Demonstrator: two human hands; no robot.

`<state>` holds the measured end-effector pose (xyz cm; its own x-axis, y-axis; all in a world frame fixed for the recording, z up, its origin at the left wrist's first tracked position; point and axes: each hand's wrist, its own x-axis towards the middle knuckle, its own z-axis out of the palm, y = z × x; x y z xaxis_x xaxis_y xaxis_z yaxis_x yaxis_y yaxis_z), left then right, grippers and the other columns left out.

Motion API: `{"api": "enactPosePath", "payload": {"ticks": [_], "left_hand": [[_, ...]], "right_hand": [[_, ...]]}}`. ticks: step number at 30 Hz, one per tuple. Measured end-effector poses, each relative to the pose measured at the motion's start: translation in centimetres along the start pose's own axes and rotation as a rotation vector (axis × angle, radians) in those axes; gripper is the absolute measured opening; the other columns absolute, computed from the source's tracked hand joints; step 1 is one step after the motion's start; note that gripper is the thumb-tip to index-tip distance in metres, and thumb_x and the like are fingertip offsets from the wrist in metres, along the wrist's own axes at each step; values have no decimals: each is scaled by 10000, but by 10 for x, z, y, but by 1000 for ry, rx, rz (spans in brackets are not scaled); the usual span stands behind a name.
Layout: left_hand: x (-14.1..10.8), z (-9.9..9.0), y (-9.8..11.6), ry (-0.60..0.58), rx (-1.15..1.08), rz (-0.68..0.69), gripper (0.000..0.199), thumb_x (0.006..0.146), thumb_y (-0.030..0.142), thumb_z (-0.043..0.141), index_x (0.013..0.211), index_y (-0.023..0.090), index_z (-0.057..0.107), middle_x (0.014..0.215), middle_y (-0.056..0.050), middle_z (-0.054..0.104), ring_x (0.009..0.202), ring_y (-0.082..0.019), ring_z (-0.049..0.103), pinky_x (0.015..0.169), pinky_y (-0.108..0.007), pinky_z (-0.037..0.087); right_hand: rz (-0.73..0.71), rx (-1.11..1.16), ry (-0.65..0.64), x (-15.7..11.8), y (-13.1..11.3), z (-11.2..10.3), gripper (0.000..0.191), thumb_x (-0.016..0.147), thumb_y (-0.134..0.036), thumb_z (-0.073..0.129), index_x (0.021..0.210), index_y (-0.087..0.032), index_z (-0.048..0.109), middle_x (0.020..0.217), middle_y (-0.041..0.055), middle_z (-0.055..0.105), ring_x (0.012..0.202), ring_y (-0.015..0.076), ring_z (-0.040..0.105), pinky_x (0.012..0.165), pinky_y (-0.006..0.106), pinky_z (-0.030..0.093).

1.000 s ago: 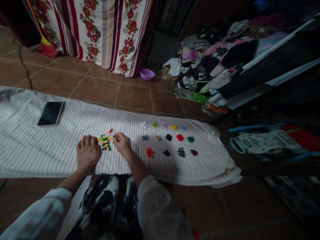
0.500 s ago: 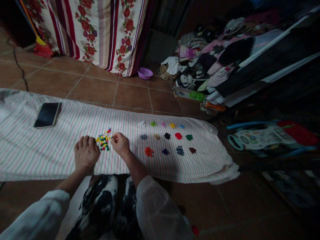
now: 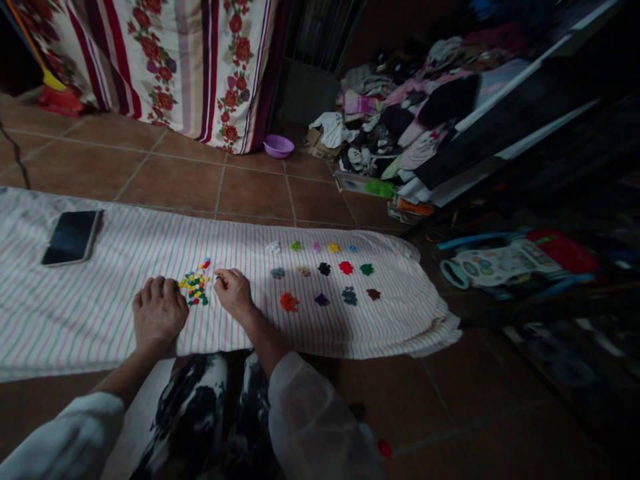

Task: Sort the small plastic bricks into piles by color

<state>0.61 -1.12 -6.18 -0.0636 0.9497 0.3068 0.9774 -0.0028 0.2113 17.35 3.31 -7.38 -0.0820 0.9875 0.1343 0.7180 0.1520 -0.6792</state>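
My left hand (image 3: 159,311) lies flat on the striped cloth (image 3: 125,267), its fingertips against the left side of a mixed pile of small coloured pieces (image 3: 195,288). Yellow, green, red, white and blue show in that pile. Just right of it, my right hand (image 3: 234,292) is closed in a pinch on a small dark green piece (image 3: 219,277). Farther right, little heaps sorted by colour lie in three rows, among them an orange heap (image 3: 289,302), a black heap (image 3: 325,269), a red heap (image 3: 346,267) and a green heap (image 3: 367,269).
A phone (image 3: 73,237) rests at the cloth's left part. Beyond the table, a purple basin (image 3: 279,146) stands on the tiled floor beside a floral curtain (image 3: 165,67). Clothes (image 3: 400,120) are heaped at the back right, and a baby walker-like item (image 3: 500,263) stands at right.
My right hand has drawn slightly away from the mixed pile, the green piece in its fingertips. My left hand stays by the pile. The whole view has shifted a little.
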Motion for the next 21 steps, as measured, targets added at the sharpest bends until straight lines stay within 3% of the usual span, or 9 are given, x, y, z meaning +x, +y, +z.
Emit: {"api": "enactPosePath", "payload": {"ticks": [12, 21], "left_hand": [[0, -3, 2, -19, 15, -4, 377, 958, 301, 331, 1139, 112, 602, 1287, -245, 606, 1319, -417, 506, 1026, -568, 418], [1, -9, 5, -63, 52, -11, 413, 974, 308, 290, 1140, 96, 604, 1285, -245, 608, 1323, -428, 510, 1026, -573, 439]], "right_hand": [[-27, 83, 20, -15, 0, -27, 237, 909, -189, 592, 1080, -271, 733, 1050, 1, 716, 896, 124, 676, 838, 224, 534], [-69, 231, 216, -16, 22, -53, 149, 882, -167, 627, 968, -207, 741, 873, 32, 702, 769, 146, 656, 753, 251, 541]]}}
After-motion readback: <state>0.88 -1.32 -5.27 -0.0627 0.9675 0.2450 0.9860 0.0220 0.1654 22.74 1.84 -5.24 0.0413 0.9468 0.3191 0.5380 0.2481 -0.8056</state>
